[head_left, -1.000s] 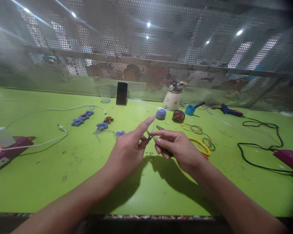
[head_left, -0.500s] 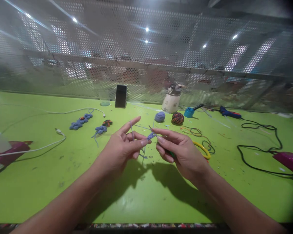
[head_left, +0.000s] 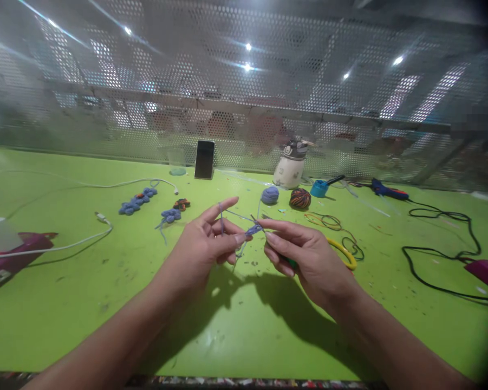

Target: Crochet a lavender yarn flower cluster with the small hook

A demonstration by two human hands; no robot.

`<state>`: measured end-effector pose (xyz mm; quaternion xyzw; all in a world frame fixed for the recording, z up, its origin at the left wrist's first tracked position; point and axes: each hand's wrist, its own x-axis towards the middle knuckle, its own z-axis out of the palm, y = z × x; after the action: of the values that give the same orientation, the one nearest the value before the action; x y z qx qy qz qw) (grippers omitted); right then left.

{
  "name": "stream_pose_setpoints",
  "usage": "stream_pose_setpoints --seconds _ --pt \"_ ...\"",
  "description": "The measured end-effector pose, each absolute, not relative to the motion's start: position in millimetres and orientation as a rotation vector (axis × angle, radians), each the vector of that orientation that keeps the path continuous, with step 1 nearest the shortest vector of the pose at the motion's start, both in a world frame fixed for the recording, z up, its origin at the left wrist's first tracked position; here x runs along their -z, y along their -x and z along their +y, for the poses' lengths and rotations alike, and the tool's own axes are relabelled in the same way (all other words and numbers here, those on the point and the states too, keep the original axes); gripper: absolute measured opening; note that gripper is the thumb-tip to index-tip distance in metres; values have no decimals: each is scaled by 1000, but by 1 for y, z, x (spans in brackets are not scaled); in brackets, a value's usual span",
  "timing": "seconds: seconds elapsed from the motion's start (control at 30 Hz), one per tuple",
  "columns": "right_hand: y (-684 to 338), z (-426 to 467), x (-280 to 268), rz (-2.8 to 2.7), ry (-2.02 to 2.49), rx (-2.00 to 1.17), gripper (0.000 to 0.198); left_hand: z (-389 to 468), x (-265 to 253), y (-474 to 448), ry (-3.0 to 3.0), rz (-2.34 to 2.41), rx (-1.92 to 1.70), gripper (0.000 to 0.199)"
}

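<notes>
Between thumb and fingers, my left hand (head_left: 207, 238) pinches a small piece of purple-blue crochet (head_left: 252, 231). A strand of the same yarn loops over its raised index finger and runs across to the work. My right hand (head_left: 303, 244) grips a crochet hook (head_left: 253, 218), whose metal tip shows at the piece; a bit of its green handle shows under the fingers. Behind the hands sits the purple-blue yarn ball (head_left: 270, 195), its strand leading down toward the work. Beside it lies a dark multicoloured yarn ball (head_left: 300, 199).
Crocheted flowers (head_left: 138, 201) and a smaller flower pair (head_left: 171, 215) lie left. A phone (head_left: 204, 160), a clear cup (head_left: 177, 162) and a white jug (head_left: 289, 168) stand at the back. Rightward are a blue pot (head_left: 319, 188), a yellow ring (head_left: 345, 253), a glue gun (head_left: 389, 189) and black cable (head_left: 438, 246).
Both hands hold nearly the same pose at the crochet piece. The whole scene has shifted slightly rightward in view, and the hook and piece have moved only a little.
</notes>
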<state>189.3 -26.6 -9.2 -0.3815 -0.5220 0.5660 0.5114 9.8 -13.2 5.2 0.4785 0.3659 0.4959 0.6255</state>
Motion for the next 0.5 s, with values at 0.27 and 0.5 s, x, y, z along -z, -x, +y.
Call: stream_pose_setpoints --seconds 0.27,0.5 --pt "-194 -27 5 -1280 934 -1401 26 -18 -9 -11 -1101 848 -1164 74" --pt "-196 -25 5 -1323 940 -1395 26 -14 -8 -11 -1155 885 -1127 84"
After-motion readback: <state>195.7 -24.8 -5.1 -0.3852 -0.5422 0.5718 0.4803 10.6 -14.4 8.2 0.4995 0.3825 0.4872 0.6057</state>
